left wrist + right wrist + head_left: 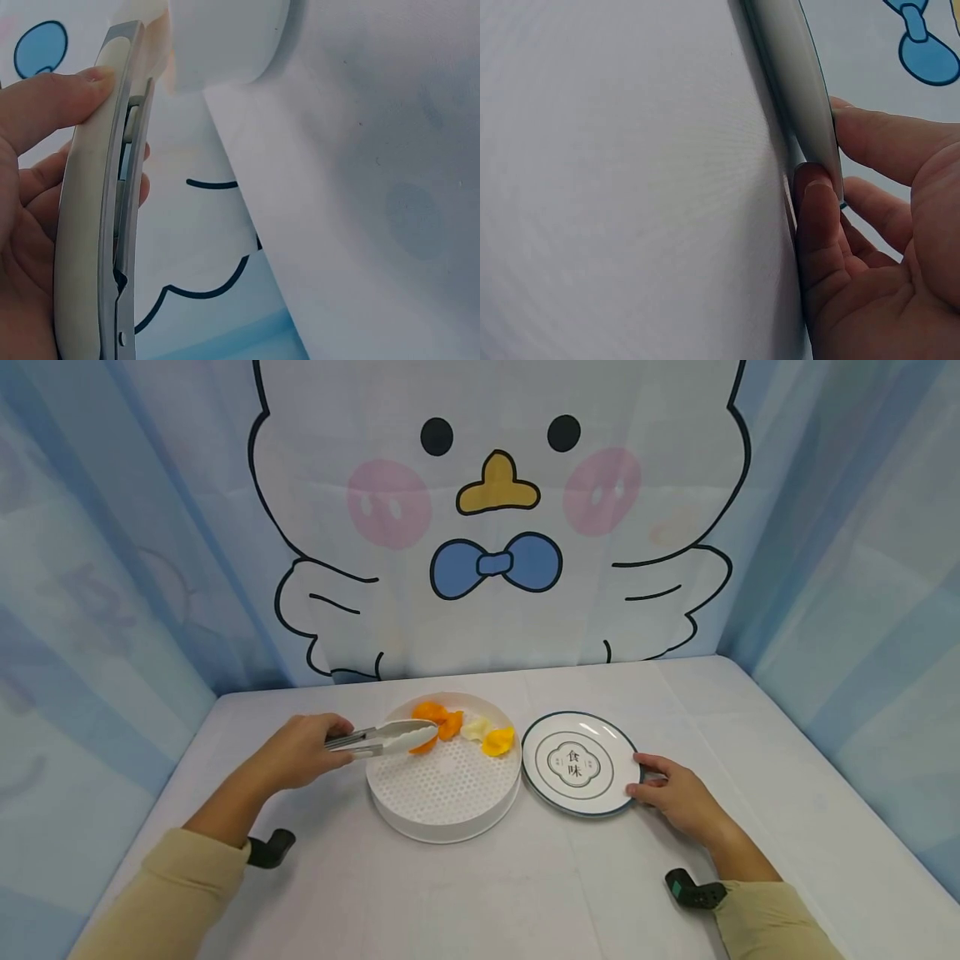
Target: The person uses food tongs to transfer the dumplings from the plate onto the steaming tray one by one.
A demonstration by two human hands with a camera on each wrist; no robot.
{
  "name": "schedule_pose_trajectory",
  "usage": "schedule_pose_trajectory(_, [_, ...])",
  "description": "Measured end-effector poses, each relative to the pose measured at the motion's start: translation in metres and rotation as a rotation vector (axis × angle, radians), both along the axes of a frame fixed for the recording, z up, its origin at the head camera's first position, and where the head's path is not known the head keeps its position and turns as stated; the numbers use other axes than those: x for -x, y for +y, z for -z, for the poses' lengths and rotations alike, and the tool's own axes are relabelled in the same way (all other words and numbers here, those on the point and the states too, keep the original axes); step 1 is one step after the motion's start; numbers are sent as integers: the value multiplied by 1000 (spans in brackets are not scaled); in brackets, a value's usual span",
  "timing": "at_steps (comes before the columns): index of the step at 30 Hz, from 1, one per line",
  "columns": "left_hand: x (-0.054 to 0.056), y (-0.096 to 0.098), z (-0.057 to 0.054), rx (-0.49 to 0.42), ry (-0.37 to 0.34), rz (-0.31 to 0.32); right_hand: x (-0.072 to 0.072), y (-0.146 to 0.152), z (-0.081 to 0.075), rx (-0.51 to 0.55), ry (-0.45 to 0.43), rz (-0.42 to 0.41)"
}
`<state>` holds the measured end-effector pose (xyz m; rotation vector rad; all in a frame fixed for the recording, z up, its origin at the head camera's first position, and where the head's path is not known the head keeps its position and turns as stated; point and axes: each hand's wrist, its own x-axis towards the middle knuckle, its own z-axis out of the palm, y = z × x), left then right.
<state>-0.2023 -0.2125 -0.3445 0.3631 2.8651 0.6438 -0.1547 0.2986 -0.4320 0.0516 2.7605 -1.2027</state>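
My left hand (303, 750) grips a pair of metal tongs (352, 740) with pale tips. In the left wrist view the thumb presses one arm of the tongs (90, 187) and fingers wrap behind. The tips reach over a round white perforated tray (442, 793), close to the orange pieces (429, 711); whether they pinch one cannot be made out. A pale yellow piece (476, 729) and a bright yellow piece (498, 742) lie on the tray too. At the right, my right hand (678, 797) pinches the rim of a white plate (547, 735) with a blue edge.
A white cloth (510, 893) covers the table. The tray and plate stand side by side, almost touching. Behind them hangs a curtain (495, 627) with a cartoon bird, and blue curtains (847, 610) flank the table. Each wrist wears a black device (272, 848).
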Motion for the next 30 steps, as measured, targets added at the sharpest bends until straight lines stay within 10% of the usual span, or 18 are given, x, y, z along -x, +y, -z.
schedule_pose_trajectory(18, [-5, 7, -1, -32, 2, -60, 1, 0, -1, -10, -8, -1])
schedule_pose_trajectory(30, [-28, 40, -3, -103, 80, -29, 0, -1, -1, -2, -2, -3])
